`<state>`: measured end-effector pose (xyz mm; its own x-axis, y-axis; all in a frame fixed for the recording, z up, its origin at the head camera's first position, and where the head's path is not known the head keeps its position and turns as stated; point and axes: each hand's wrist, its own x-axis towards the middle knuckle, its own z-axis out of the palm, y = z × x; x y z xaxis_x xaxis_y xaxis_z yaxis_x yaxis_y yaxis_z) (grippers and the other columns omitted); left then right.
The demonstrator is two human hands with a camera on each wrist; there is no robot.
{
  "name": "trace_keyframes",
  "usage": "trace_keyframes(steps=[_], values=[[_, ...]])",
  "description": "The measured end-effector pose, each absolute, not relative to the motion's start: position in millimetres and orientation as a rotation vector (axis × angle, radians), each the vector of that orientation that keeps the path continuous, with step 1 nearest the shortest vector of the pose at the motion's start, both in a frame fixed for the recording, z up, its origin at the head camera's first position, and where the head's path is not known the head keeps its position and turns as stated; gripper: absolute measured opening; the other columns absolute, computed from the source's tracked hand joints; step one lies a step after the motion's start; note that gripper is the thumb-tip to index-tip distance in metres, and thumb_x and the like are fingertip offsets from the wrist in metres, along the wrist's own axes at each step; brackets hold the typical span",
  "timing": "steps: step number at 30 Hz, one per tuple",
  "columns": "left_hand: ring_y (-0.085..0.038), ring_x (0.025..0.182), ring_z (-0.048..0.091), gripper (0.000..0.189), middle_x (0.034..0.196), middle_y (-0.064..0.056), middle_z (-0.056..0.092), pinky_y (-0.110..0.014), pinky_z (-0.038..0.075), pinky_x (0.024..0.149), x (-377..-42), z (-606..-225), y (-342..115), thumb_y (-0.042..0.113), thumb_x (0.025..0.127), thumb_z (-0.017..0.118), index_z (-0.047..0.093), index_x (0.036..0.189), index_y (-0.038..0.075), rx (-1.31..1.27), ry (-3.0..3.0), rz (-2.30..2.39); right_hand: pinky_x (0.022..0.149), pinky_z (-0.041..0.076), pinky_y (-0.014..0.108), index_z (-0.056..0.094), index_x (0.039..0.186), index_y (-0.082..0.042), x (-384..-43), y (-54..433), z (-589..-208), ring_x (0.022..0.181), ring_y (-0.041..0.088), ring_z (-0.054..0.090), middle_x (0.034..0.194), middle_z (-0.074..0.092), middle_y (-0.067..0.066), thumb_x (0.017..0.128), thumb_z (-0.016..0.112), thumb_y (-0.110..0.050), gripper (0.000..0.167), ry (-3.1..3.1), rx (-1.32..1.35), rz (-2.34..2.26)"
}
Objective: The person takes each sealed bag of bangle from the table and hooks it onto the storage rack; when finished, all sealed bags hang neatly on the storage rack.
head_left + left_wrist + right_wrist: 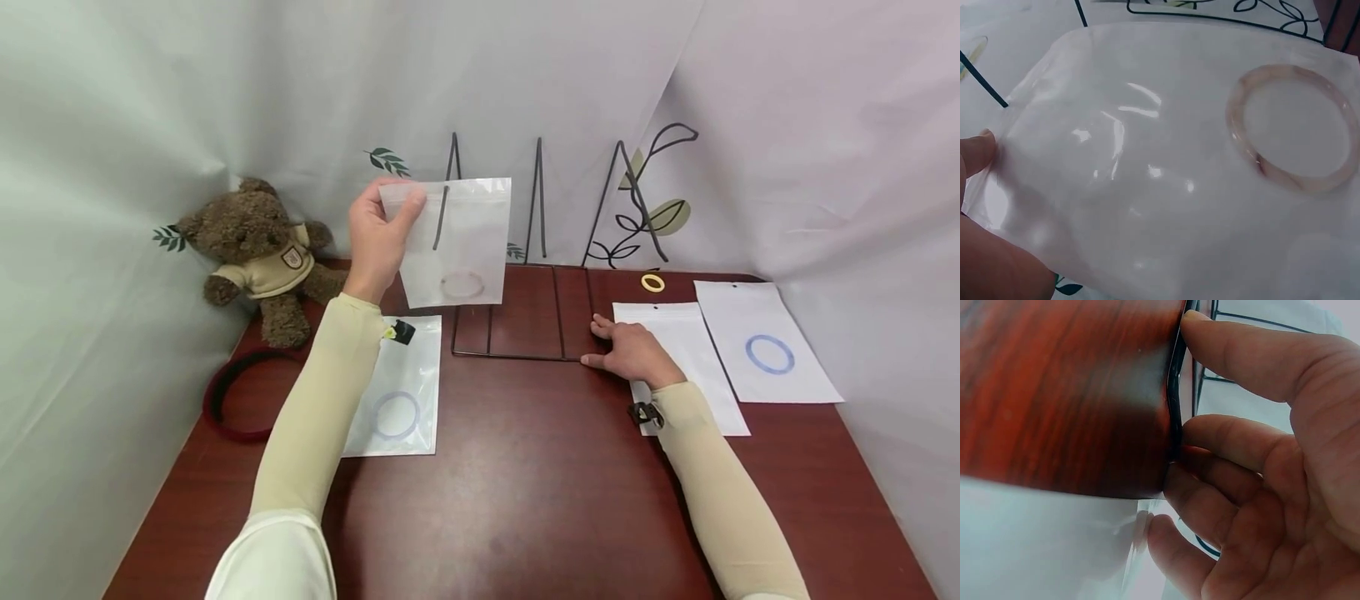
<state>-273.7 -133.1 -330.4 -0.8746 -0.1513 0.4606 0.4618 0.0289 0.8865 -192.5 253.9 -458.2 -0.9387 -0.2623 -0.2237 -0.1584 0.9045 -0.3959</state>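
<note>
My left hand [377, 242] pinches the upper left corner of a white zip pouch [480, 233]. Through the pouch's film shows a pinkish bangle [1244, 115]. The left prong of a black wire rack [564, 317] passes behind the pouch's top edge and comes out at its front near the top. At the rack's right end, my right hand [630, 350] holds the base wire, thumb at the front corner and fingers along the side. In the right wrist view, thumb and fingertips [1229, 434] meet the dark wire. The middle prong [542, 200] and right prong [641, 200] are bare.
Two white pouches, one plain [697, 367] and one with a blue ring [770, 354], lie at the right. A small yellow ring [652, 283] is behind them. Leftward are another pouch [423, 375], a dark red headband [225, 425] and a teddy bear [258, 250].
</note>
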Motion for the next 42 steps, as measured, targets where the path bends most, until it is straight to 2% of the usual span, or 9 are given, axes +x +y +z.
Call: trace_keyframes(steps=[8, 16, 29, 37, 42], values=[[-0.016, 0.088, 0.066, 0.015, 0.1, 0.002, 0.069, -0.029, 0.053, 0.077, -296.1, -330.7, -130.0, 0.024, 0.098, 0.079, 0.073, 0.108, 0.015, -0.324, -1.902, -1.866, 0.122, 0.033, 0.064, 0.048, 0.156, -0.001, -194.2, 253.7, -459.4, 0.151, 0.053, 0.036, 0.169, 0.037, 0.013, 0.095, 0.077, -0.044, 0.08, 2.812, -0.315, -0.543], [-0.016, 0.092, 0.067, 0.017, 0.102, 0.002, 0.07, -0.029, 0.055, 0.081, -301.3, -329.6, -130.8, 0.026, 0.097, 0.079, 0.074, 0.109, 0.015, -0.332, -1.912, -1.867, 0.122, 0.033, 0.063, 0.048, 0.156, -0.001, -193.7, 254.0, -458.7, 0.152, 0.052, 0.035, 0.17, 0.037, 0.013, 0.095, 0.077, -0.044, 0.08, 2.805, -0.303, -0.551], [-0.015, 0.092, 0.068, 0.019, 0.104, 0.001, 0.073, -0.027, 0.056, 0.078, -295.2, -333.6, -137.7, 0.019, 0.096, 0.08, 0.071, 0.112, 0.014, -0.294, -1.862, -1.948, 0.122, 0.033, 0.064, 0.047, 0.157, -0.002, -192.6, 252.7, -457.3, 0.152, 0.052, 0.035, 0.17, 0.036, 0.013, 0.096, 0.076, -0.042, 0.079, 2.799, -0.304, -0.543], [-0.016, 0.101, 0.066, 0.019, 0.105, 0.002, 0.07, -0.026, 0.051, 0.085, -283.4, -341.9, -158.3, 0.01, 0.094, 0.081, 0.071, 0.109, 0.014, -0.255, -1.765, -1.941, 0.123, 0.03, 0.065, 0.046, 0.158, -0.003, -195.0, 254.0, -458.7, 0.153, 0.052, 0.033, 0.171, 0.035, 0.013, 0.096, 0.076, -0.042, 0.079, 2.788, -0.303, -0.558], [-0.015, 0.102, 0.066, 0.016, 0.105, 0.004, 0.071, -0.026, 0.051, 0.088, -270.8, -353.0, -171.9, 0.011, 0.094, 0.08, 0.071, 0.108, 0.014, -0.236, -1.803, -1.899, 0.123, 0.031, 0.065, 0.046, 0.158, -0.003, -196.0, 256.1, -459.7, 0.153, 0.052, 0.033, 0.171, 0.035, 0.012, 0.096, 0.076, -0.042, 0.079, 2.782, -0.3, -0.56]])
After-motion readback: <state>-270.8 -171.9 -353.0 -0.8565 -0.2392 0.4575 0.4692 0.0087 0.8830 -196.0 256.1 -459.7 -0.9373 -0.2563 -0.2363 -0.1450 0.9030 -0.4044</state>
